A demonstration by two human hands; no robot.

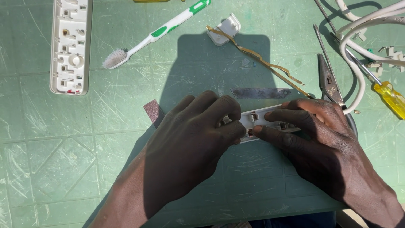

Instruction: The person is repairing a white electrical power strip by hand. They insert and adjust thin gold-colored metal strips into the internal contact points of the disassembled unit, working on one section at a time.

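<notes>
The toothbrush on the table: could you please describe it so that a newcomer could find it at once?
Look at the scratched green table, toward its far edge, above the left hand. The toothbrush lies slanted there, between the long white socket strip housing and a small white plastic piece. It alone has a white-and-green handle and worn bristles.

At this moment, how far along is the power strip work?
Done: the strip is open, with its cover set aside at the upper left and a brass strip lying loose. In hand: the left hand and right hand both grip the white base, fingertips at its contacts. Left: the cover is off, and the cable, pliers and screwdriver lie unused.
</notes>
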